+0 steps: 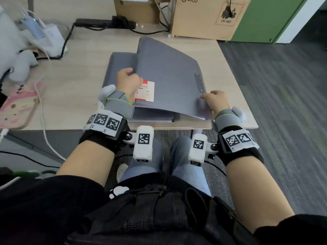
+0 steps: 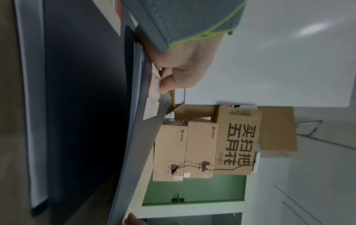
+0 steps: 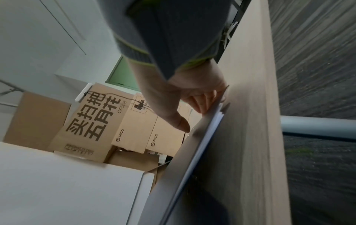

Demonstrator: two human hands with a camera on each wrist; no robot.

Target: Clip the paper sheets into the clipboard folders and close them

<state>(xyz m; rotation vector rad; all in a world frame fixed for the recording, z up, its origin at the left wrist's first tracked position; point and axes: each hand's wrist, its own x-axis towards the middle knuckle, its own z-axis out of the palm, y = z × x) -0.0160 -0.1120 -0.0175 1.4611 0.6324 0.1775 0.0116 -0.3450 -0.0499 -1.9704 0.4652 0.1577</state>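
A grey clipboard folder [image 1: 168, 71] is held closed and tilted, its right side lower, over a second grey folder [image 1: 116, 68] lying flat on the desk. My left hand [image 1: 128, 82] grips its left edge, thumb on the red-and-white label [image 1: 147, 93]. The left wrist view shows that left hand [image 2: 179, 73] pinching the label [image 2: 152, 99] and the cover edge. My right hand [image 1: 215, 101] pinches the near right corner, thumb above, fingers beneath. White paper sheets [image 3: 216, 121] peek from the edge beside my right hand [image 3: 192, 97].
Cardboard boxes [image 1: 208, 16] stand at the back of the wooden desk [image 1: 79, 71]. A black power strip [image 1: 99, 22] and cables lie behind the folders. A white plush toy [image 1: 14, 55] and pink item [image 1: 19, 105] sit left. The desk's right edge [image 1: 235, 82] borders grey carpet.
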